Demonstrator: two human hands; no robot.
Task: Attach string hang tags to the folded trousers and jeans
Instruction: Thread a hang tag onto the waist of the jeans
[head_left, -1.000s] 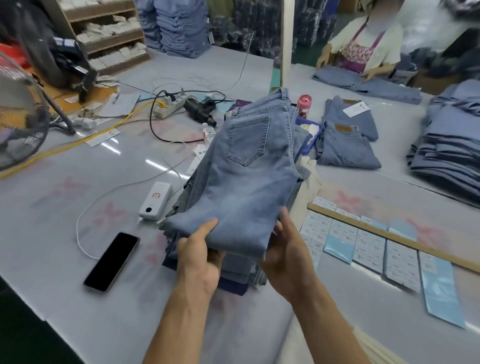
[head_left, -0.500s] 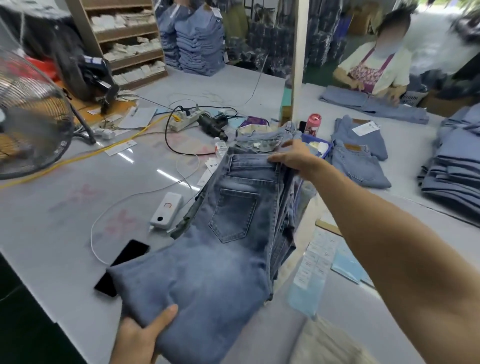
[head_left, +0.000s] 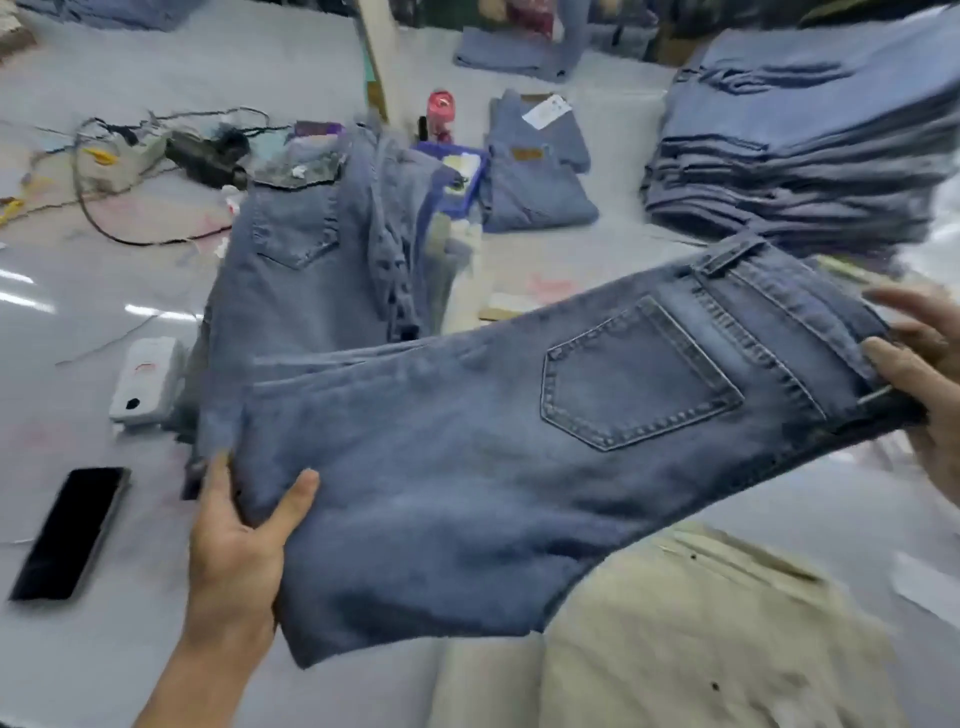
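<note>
Holding the folded jeans (head_left: 519, 457) clear of the table (head_left: 104, 649), your two hands support them at opposite ends, back pocket (head_left: 634, 379) facing up. Your left hand (head_left: 234, 545) grips the leg end, thumb curled over the top face and the fingers hidden beneath the denim. Your right hand (head_left: 924, 384) pinches the waistband end at the frame's right edge; the thumb lies on the band, the upper fingers are spread loosely above it, and part of the hand is cut off by the frame.

Behind the held pair, a stack of jeans (head_left: 311, 280) lies on the table, its lower portion hidden by the held denim. Near the far side, a folded pair with a white hang tag (head_left: 545, 111) sits beside a tall pile of folded blue trousers (head_left: 800, 140). Beige fabric (head_left: 701, 639) fills the lower right, blurred and partly cut off. At left lie a black phone (head_left: 67, 530) and a white device (head_left: 148, 376). Cables and a power strip (head_left: 130, 150) at upper left are too blurred to detail.
</note>
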